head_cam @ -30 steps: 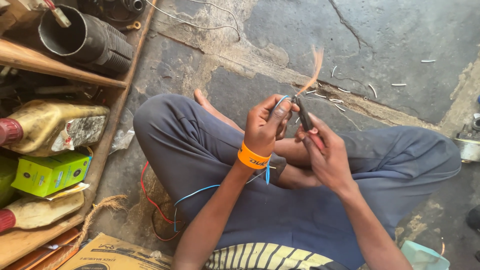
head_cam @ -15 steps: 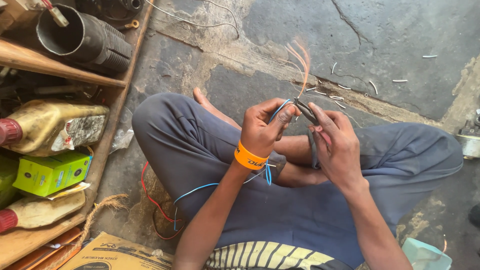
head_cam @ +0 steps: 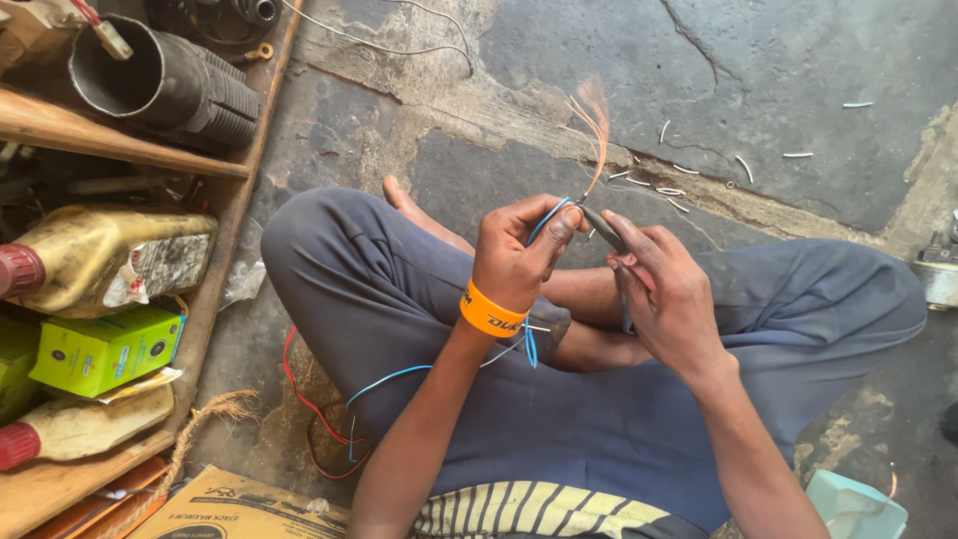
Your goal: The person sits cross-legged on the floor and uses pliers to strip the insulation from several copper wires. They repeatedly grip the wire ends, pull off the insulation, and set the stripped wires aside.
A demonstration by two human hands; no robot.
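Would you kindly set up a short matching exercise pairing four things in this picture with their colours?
Things:
1. wristband on the left hand
2. box on the shelf
3. wire pinched by the left hand
4. bottle cap at the left edge

Colours:
a. blue
b. red
c. orange
d. green

Pairs: 1-c, 2-d, 3-a, 4-b. The right hand holds pliers at the wire's bared copper strands.
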